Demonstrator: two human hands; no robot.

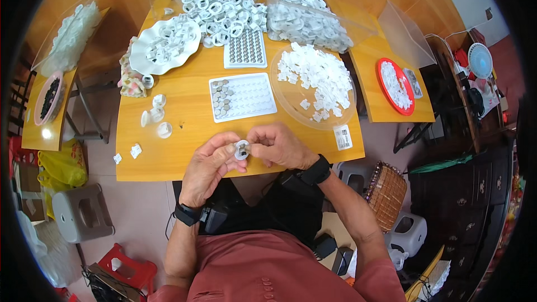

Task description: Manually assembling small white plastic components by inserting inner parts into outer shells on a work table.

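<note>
One round white piece [241, 145] is pinched by the left hand [210, 165]; the right hand [279, 146], fingers curled closed, touches it.

Orange-brown wall [404, 1] behind, tiled floor [142, 212] below, grey stool [68, 212] left, dark drawer cabinet [447, 207] right

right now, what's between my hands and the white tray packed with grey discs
Head view: another white tray, partly filled with grey discs, then wooden tabletop, lies between the packed tray and your left hand and right hand.
</note>
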